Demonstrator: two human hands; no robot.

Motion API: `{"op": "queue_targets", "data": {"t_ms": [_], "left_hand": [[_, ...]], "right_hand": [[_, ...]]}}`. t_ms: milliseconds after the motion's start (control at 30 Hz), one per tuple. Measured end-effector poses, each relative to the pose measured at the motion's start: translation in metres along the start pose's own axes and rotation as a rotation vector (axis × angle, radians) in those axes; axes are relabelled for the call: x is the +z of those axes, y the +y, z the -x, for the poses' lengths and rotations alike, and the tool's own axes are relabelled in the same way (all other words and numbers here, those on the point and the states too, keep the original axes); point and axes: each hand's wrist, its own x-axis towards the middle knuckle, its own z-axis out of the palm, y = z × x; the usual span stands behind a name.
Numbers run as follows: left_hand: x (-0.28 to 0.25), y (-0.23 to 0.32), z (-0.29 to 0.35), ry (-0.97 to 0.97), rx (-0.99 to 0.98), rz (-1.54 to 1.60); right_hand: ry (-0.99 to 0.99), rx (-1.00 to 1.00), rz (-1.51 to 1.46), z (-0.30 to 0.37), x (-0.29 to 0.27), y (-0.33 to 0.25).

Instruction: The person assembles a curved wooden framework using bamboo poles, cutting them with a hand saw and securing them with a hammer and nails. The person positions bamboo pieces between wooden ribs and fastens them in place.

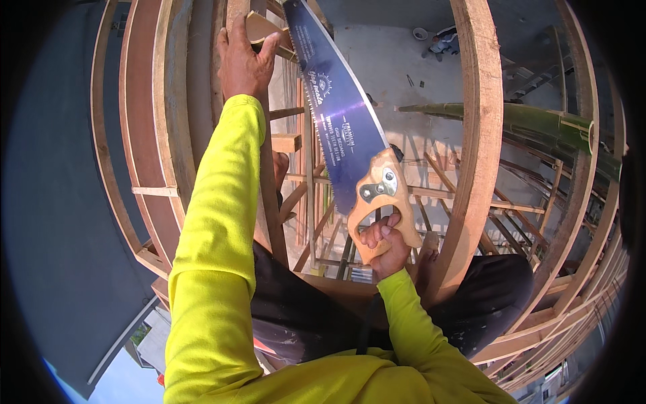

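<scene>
My right hand (388, 246) is wrapped round the wooden handle of a hand saw (346, 111). Its long blue blade points up and away, teeth toward the left, with the tip beside a short piece of wood (262, 28). My left hand (247, 60) grips that piece, thumb on its near right side and fingers along its left, against an upright-running beam (267, 182). Whether the teeth touch the wood cannot be made out. Below the left hand, another short timber end (286, 143) juts out from the beam.
I sit high among roof timbers, my dark trousers straddling them. A thick beam (479, 121) runs along my right. Green bamboo poles (538, 121) lie beyond it. Far below is a concrete floor (377, 54) with a person (444, 44) and a bucket (420, 33). A dark sheet (54, 202) covers the left.
</scene>
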Motion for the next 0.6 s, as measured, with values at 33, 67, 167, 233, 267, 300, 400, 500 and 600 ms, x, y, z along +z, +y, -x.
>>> {"op": "queue_targets", "data": {"t_ms": [33,67,167,233,267,300,400,500,600], "left_hand": [[0.002,0.0,-0.003,0.024,0.016,0.001],[0.002,-0.001,-0.002,0.027,0.015,-0.003],[-0.001,-0.002,0.002,0.034,0.017,-0.005],[-0.002,-0.001,-0.001,0.04,0.025,0.003],[-0.001,-0.001,-0.001,0.039,0.037,-0.001],[-0.002,0.0,0.0,0.034,0.044,-0.006],[0.001,0.0,-0.002,0.041,0.054,-0.001],[0.001,-0.001,-0.004,0.051,0.054,0.0],[0.0,-0.001,0.001,0.033,0.045,0.025]], "right_hand": [[-0.012,-0.012,0.008,0.001,0.009,-0.006],[-0.024,-0.023,0.017,0.0,0.015,-0.01],[-0.109,-0.049,0.004,-0.031,0.036,-0.009],[-0.124,-0.077,-0.014,-0.061,0.059,-0.005],[-0.126,-0.096,-0.02,-0.074,0.071,-0.002],[-0.131,-0.105,-0.013,-0.086,0.078,0.002],[-0.203,-0.139,-0.064,-0.118,0.093,0.011],[-0.159,-0.122,-0.085,-0.131,0.111,0.008],[-0.135,-0.085,-0.095,-0.133,0.108,0.01]]}}
